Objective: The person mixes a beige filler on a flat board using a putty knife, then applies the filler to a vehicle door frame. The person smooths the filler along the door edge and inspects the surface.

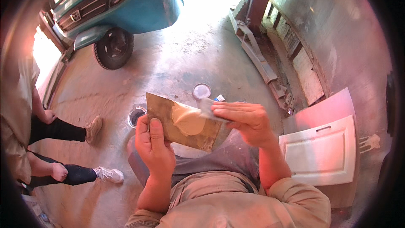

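My left hand (pixel 157 143) grips the left edge of a brownish, flat board (pixel 162 105), its thumb on the face. A lump of pale beige paste (pixel 185 118) is spread over the board's middle and upper part. My right hand (pixel 247 122) holds a grey flat scraper (pixel 207 107) at the board's upper right, fingers pressed along it; whether its edge touches the paste I cannot tell. A round lid (pixel 201 90) and an open can (pixel 137 116) lie on the floor beyond, and a small white-and-blue item (pixel 220 98) is partly hidden behind the scraper.
A teal vehicle (pixel 156 8) stands at the upper left. Another person (pixel 17 126) is at the left, legs reaching toward me. A metal lift arm (pixel 257 59) runs along the right. A white cabinet door (pixel 316 152) rests on a larger panel (pixel 320 109) at the lower right.
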Demonstrator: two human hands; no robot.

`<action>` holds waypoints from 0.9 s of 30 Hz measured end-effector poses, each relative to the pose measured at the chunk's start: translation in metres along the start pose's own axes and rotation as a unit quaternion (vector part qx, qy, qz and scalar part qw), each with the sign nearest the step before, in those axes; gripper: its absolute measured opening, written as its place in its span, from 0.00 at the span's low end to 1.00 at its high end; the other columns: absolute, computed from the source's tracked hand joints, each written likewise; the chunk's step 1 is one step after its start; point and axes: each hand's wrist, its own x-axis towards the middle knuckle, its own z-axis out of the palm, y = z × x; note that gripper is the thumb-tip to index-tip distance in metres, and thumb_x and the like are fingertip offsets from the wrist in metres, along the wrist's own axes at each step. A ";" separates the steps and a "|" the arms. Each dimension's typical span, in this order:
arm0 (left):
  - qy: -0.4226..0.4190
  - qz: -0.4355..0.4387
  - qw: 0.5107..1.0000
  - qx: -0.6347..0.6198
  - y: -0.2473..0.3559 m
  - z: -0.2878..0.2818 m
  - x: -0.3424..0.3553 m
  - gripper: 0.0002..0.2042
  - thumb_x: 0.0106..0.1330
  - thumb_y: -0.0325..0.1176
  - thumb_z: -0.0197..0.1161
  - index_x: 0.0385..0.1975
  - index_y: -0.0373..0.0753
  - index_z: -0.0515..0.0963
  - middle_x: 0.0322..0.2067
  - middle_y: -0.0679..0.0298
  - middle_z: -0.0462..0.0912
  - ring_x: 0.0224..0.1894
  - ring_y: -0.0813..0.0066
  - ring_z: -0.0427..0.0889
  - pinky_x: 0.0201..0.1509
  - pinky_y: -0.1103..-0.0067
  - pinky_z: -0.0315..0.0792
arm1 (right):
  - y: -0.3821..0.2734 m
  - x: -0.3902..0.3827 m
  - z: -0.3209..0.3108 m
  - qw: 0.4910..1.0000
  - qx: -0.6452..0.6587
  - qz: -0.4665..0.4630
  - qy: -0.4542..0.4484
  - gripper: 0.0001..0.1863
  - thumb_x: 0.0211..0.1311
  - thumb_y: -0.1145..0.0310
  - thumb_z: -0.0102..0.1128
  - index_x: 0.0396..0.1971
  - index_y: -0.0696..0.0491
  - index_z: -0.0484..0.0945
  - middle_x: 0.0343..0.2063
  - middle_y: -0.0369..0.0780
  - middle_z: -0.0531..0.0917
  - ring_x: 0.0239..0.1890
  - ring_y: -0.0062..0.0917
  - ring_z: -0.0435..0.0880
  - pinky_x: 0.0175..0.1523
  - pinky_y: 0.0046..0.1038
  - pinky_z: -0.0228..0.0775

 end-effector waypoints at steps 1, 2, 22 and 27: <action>0.011 0.001 1.000 -0.008 0.000 -0.003 0.002 0.12 0.79 0.38 0.55 0.48 0.35 0.72 0.35 0.71 0.78 0.31 0.90 0.73 0.30 0.90 0.68 | 0.007 -0.010 -0.007 0.999 -0.031 0.030 0.000 0.15 0.63 0.71 0.66 0.48 0.61 0.85 0.44 0.45 0.89 0.48 0.35 0.88 0.54 0.32 0.79; 0.022 0.002 1.000 -0.015 -0.001 -0.006 0.003 0.12 0.79 0.39 0.55 0.48 0.35 0.72 0.35 0.71 0.78 0.31 0.89 0.73 0.30 0.90 0.68 | 0.012 -0.017 -0.007 0.996 -0.061 0.061 0.002 0.15 0.63 0.73 0.66 0.48 0.59 0.85 0.43 0.41 0.90 0.45 0.30 0.89 0.51 0.29 0.80; -0.049 0.082 0.974 0.206 -0.027 -0.006 -0.006 0.12 0.79 0.37 0.54 0.47 0.33 0.74 0.31 0.67 0.79 0.33 0.85 0.74 0.34 0.81 0.71 | -0.026 0.001 0.040 0.977 0.083 0.018 0.195 0.15 0.61 0.80 0.62 0.48 0.61 0.84 0.46 0.44 0.89 0.47 0.26 0.88 0.51 0.29 0.79; 0.013 0.051 0.997 0.060 -0.006 -0.018 0.004 0.10 0.80 0.36 0.53 0.46 0.34 0.73 0.36 0.71 0.77 0.36 0.88 0.71 0.39 0.86 0.68 | -0.010 0.010 0.040 0.998 0.003 0.033 0.045 0.18 0.55 0.82 0.66 0.48 0.58 0.86 0.41 0.46 0.89 0.40 0.34 0.91 0.42 0.27 0.80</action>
